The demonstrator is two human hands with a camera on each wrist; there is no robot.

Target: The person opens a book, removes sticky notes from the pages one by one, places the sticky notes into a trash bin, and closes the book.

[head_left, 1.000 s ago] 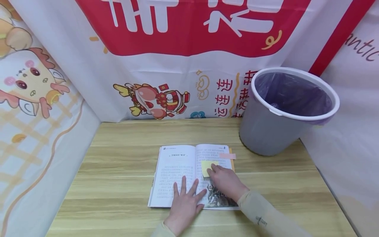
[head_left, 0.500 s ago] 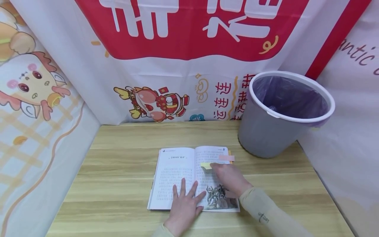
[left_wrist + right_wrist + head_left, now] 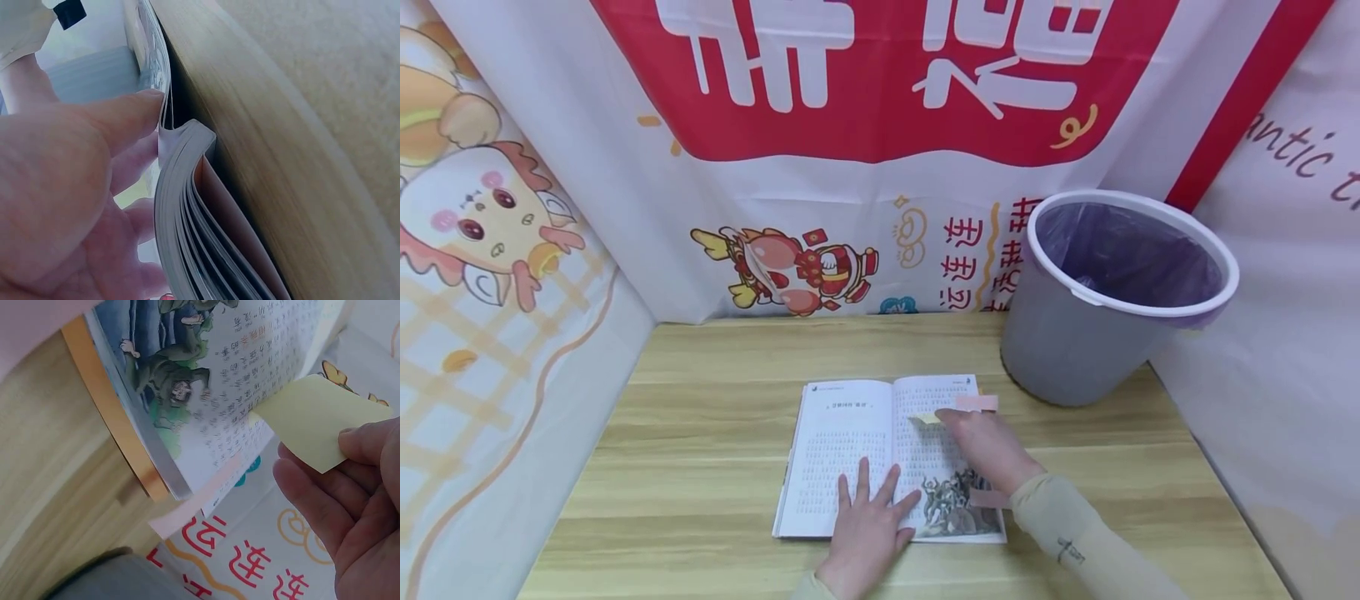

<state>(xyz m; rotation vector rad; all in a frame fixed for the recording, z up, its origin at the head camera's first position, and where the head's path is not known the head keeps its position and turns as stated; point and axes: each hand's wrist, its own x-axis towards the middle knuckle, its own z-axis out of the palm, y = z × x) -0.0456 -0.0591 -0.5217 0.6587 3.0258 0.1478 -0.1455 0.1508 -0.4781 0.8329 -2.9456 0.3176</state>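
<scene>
An open book (image 3: 842, 454) with printed text and an illustration lies on the wooden table. My left hand (image 3: 868, 529) rests with spread fingers across its lower middle, near the fold; in the left wrist view its thumb lies at the book's bottom edge. Over the right page, my right hand (image 3: 988, 446) pinches a yellow sticky note (image 3: 322, 422) between thumb and fingers. The note is tilted up from the page, and its far edge meets the printed text. Two pink sticky strips, an upper strip (image 3: 976, 403) and a lower strip (image 3: 990, 498), jut past the right page's outer edge.
A grey trash bin (image 3: 1067, 342) with a white rim and a purple liner stands at the table's back right. Printed cloth (image 3: 820, 192) hangs behind the table (image 3: 700, 467) and along both sides.
The yellow sticky note, flat on the page earlier, has been lifted at the side in my right hand and now stands tilted. My left hand stays spread on the book.
</scene>
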